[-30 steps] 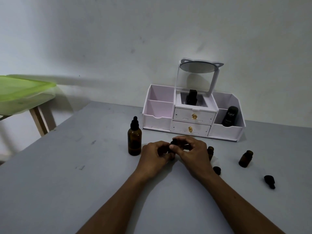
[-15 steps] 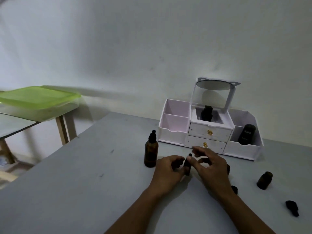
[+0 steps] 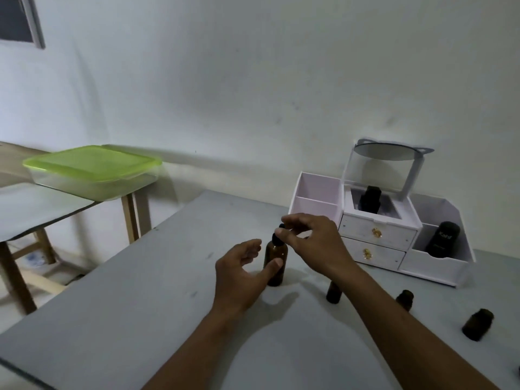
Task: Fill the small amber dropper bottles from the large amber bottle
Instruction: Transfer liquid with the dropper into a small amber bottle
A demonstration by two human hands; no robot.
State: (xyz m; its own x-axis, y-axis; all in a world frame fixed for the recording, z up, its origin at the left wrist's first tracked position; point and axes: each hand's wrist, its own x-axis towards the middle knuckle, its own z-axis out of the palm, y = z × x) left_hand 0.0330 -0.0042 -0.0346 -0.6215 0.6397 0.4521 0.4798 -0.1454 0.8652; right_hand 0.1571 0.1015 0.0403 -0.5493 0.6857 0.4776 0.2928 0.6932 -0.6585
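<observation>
As the head camera looks down across the grey table, I record the large amber bottle standing upright near the middle of the surface, in front of the person and between both hands. My reading of the right hand: it reaches over from the right, with thumb and forefinger pinching the black dropper cap on top of that bottle. The other fingers are curled above it. The left hand sits just left of the bottle in a loose, spread cup and is not closed round the glass. Its thumb lies across the front of the bottle and its fingers are just beside the left flank. I cannot confirm contact there.

Three small amber bottles stand upright to the right, all uncapped as far as I can see. The first small bottle is partly hidden behind the right forearm. The second small bottle is further right, and the third small bottle is nearest the right edge.

A white organiser sits against the wall at the back of the table, with two drawers and a tilted mirror above. A dark bottle occupies its middle compartment and a black container its right one. On a side table to the left rests a clear box with a green lid.
</observation>
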